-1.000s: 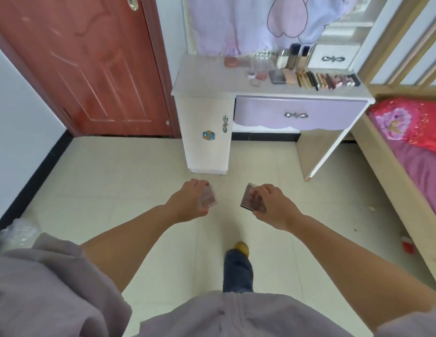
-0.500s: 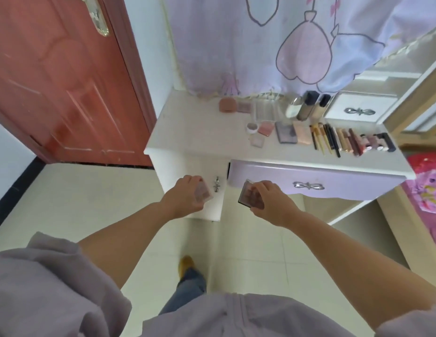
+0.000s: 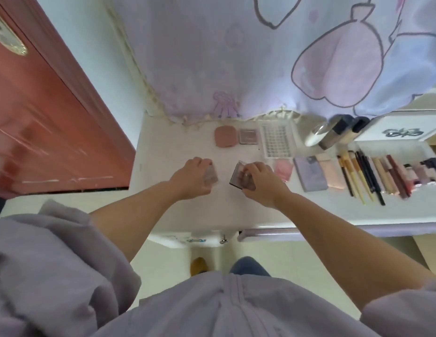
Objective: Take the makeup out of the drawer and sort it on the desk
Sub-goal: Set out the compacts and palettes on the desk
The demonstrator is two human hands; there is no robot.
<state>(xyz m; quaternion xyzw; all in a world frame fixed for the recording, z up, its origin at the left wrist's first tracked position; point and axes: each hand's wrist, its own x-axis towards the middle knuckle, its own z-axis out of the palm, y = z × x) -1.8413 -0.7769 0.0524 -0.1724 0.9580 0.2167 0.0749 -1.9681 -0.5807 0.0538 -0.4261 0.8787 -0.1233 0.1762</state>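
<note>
My left hand (image 3: 191, 177) grips a small clear pinkish compact (image 3: 210, 178) above the white desk (image 3: 173, 147). My right hand (image 3: 259, 184) holds a dark square eyeshadow palette (image 3: 237, 178) tilted on edge, just right of the other hand. Sorted makeup lies on the desk: a pink compact (image 3: 226, 136), a mauve palette (image 3: 248, 136), a clear lash tray (image 3: 277, 139), a pink blush (image 3: 283, 169), a grey case (image 3: 310, 175), brushes and pencils (image 3: 358, 176), and lip products (image 3: 406, 176). The purple drawer (image 3: 333, 231) below the desk edge is closed.
A red-brown door (image 3: 41, 122) stands at the left. A lilac printed cloth (image 3: 260, 57) hangs over the back of the desk. Foundation bottles (image 3: 333, 133) lean by a small white drawer unit (image 3: 402, 133) at the right. My feet show on the tiled floor (image 3: 163, 263) below.
I have walked up to the desk. Both hands, still holding their items, have moved from over the floor to over the desk top's left part.
</note>
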